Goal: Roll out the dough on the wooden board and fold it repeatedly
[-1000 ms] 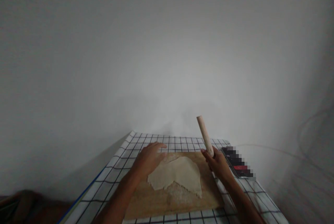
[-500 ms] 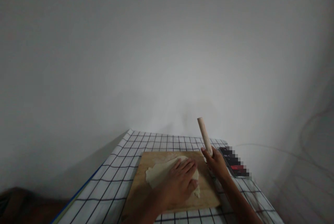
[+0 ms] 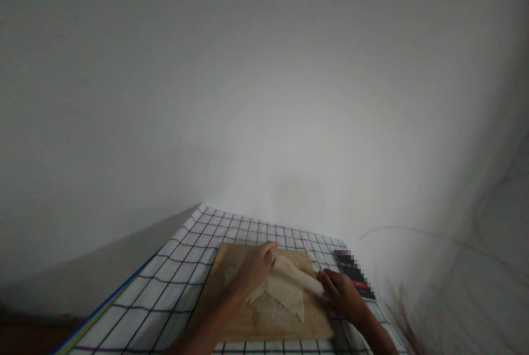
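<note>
A thin, pale sheet of dough [image 3: 285, 292] with a ragged near edge lies on the wooden board [image 3: 231, 333]. Across its far right part slants a wooden rolling pin [image 3: 312, 284]. My right hand [image 3: 342, 293] is closed round the pin's right end, beside the board. At the pin's other end is my left hand [image 3: 262, 262], fingers curled on the far edge of the dough, which seems to lap over the pin there. My left forearm hides part of the sheet. Motion blurs the left fingers.
Under the board is a white cloth [image 3: 165, 283] with a dark grid. A dark flat item with a red band [image 3: 349, 269], partly pixelated, lies right of the board. A pale wall [image 3: 264, 123] rises behind the table. A thin cable [image 3: 405, 228] runs at the right.
My right hand has lowered the rolling pin from upright to across the dough. My left hand has gone from lying flat on the dough to its far edge. The dough's near edge has shifted.
</note>
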